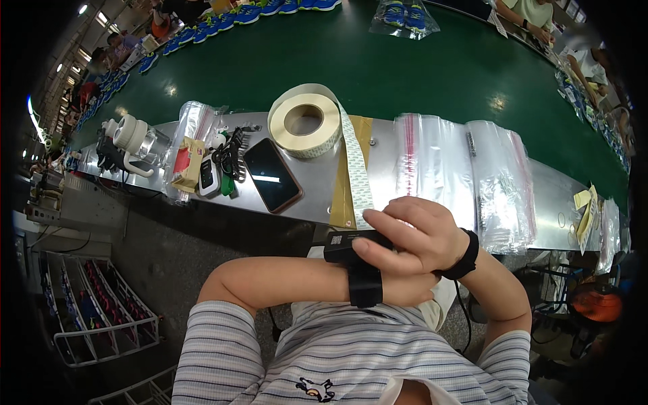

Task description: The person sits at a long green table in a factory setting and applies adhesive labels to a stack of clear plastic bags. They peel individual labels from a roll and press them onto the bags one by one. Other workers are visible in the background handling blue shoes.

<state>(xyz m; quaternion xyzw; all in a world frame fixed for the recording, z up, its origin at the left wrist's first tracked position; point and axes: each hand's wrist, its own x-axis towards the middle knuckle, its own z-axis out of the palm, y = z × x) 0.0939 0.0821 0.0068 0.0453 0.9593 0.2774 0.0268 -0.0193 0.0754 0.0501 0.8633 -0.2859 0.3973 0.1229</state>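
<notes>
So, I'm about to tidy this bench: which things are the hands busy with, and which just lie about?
Busy with:
black box, right hand over it
black strap on the left wrist

Lying about, apparently:
label roll, its strip running close to the right hand
smartphone
clear plastic bags
white-capped bottle

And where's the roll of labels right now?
In the head view, the roll of labels is left of centre, just right of the dark phone, its strip running down toward the right hand.
</notes>
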